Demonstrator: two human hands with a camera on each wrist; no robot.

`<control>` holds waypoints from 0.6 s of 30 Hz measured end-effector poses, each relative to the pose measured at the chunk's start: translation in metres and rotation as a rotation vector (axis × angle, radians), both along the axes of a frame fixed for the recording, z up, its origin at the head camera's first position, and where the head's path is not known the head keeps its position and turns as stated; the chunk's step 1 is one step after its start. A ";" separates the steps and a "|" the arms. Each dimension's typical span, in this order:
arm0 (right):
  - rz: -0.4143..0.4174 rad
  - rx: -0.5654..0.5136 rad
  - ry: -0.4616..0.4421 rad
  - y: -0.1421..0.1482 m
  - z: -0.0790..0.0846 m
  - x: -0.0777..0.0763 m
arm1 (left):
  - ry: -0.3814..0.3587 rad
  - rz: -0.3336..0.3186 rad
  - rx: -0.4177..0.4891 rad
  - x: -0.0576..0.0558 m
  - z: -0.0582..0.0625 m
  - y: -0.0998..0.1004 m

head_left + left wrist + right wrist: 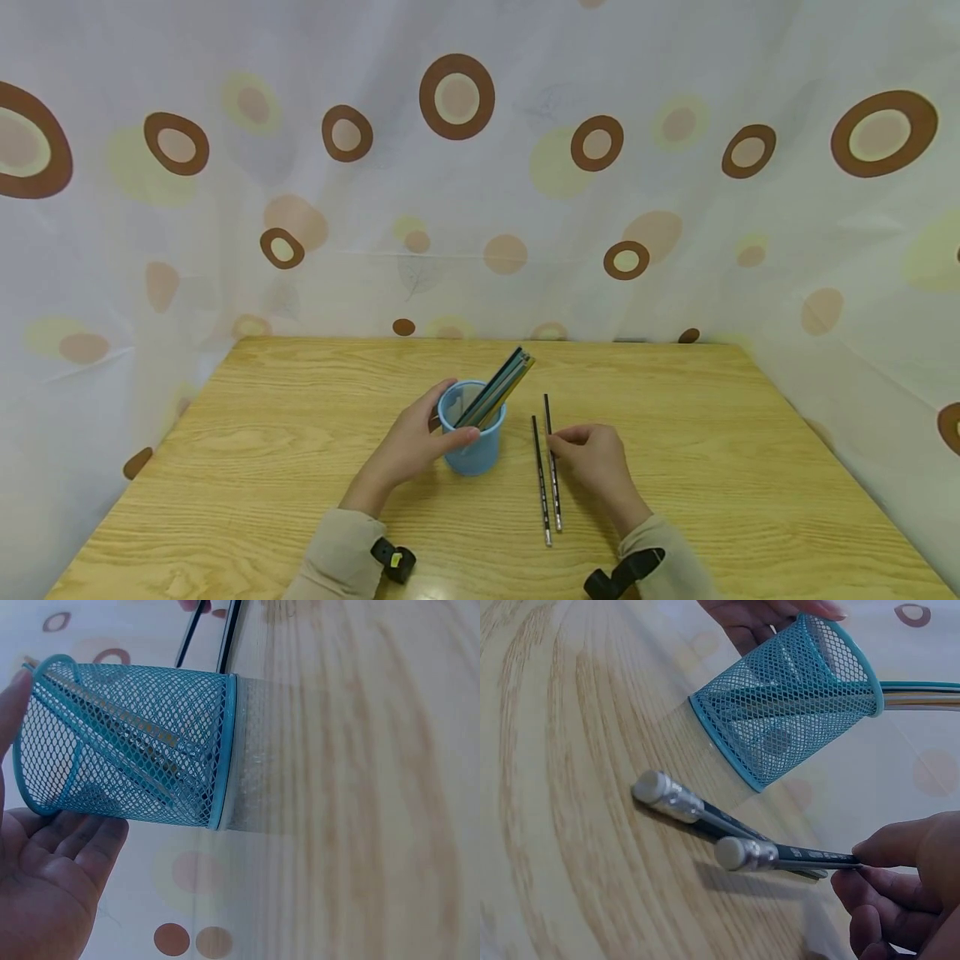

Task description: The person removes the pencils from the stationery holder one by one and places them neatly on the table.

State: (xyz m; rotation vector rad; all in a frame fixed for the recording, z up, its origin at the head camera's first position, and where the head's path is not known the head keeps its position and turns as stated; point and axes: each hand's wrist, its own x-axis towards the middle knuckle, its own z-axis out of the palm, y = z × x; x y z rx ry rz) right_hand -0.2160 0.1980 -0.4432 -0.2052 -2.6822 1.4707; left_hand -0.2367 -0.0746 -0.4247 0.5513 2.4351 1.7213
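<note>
A blue mesh pencil cup stands upright on the table, left of centre. My left hand holds it near the rim, thumb on the near side and fingers round the far left. Several pencils lean to the right inside it. To the right of the cup, my right hand pinches a dark pencil between thumb and fingers. Its white eraser end points toward me and is raised a little in the right wrist view. Beside it, another dark pencil with an eraser lies on the wood.
The wooden table extends on both sides of the hands. Behind it and along its sides hangs a pale curtain printed with brown rings and spots.
</note>
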 end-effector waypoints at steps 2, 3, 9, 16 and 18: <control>0.004 0.021 0.004 0.000 -0.002 0.000 | 0.005 -0.004 0.001 0.001 0.001 -0.001; 0.005 0.035 0.007 0.000 -0.002 0.000 | 0.008 -0.007 0.002 0.002 0.002 -0.001; 0.007 0.104 0.019 -0.003 -0.003 0.002 | 0.008 -0.013 -0.011 0.003 0.002 -0.003; 0.015 0.152 0.044 -0.005 -0.001 0.004 | 0.001 -0.009 -0.007 0.003 0.002 -0.002; 0.020 0.157 0.048 -0.005 -0.001 0.004 | -0.003 -0.006 -0.006 0.003 0.003 -0.001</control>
